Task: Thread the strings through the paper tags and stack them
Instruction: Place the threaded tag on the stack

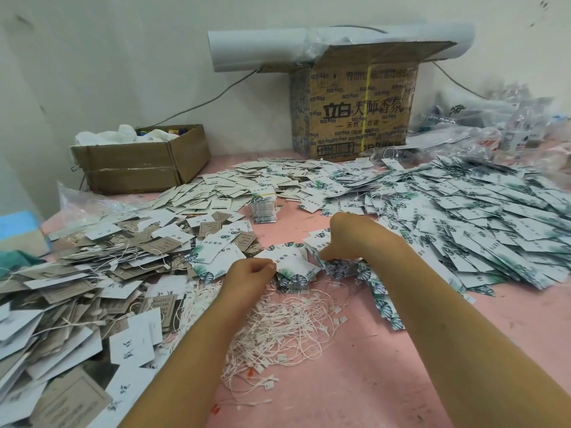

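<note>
**Two hands, three heaps, one banded stack**

Two hands work at the middle of the pink table (386, 381). The left hand (250, 274) has its fingers curled, thumb and fingertips pinching the edge of a leaf-print tag (285, 262). That tag lies flat on a small pile between the hands, with its long axis running roughly left to right. The right hand (346, 239) presses down into leaf-print tags just beside it, thumb pointing left. Its fingers are hidden, so its grip cannot be told.

The loose tags are too many to count and lie at mixed angles in three heaps: the brown-and-white heap (77, 288) at left, the white heap (216, 193) beyond, and the leaf-print heap (479, 217) at right. One banded stack (263, 208) stands between them. The tangle of white strings (287, 329) lies under the forearms. Two cardboard boxes, low box (139, 163) and tall box (352, 118), stand against the wall.
</note>
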